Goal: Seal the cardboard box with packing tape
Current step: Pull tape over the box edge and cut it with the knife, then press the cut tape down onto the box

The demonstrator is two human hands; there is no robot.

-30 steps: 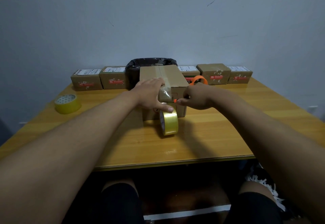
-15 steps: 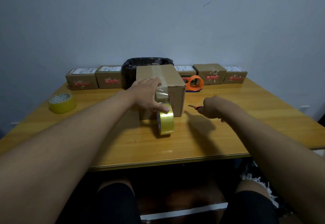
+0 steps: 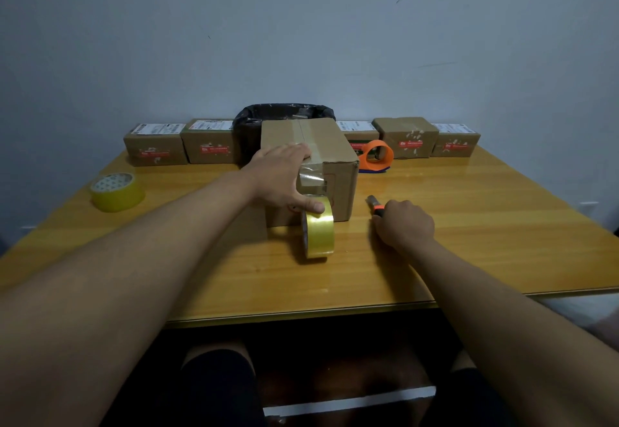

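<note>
Right hand point(image 3: 407, 225) closed around cutter point(image 3: 375, 205); left hand point(image 3: 283, 178) flat, thumb on tape roll point(image 3: 318, 227).

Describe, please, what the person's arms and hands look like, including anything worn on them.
Both arms are bare all the way to the frame edge: no sleeves show. The left hand and right hand wear no gloves, and no watch, ring or bracelet is visible.

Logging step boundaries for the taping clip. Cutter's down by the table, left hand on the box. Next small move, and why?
Probably let go of the cutter and free the right hand to press the tape strip flat. The strip runs over the box edge, the left hand pins it, thumb at the tape roll standing on the table.
</note>
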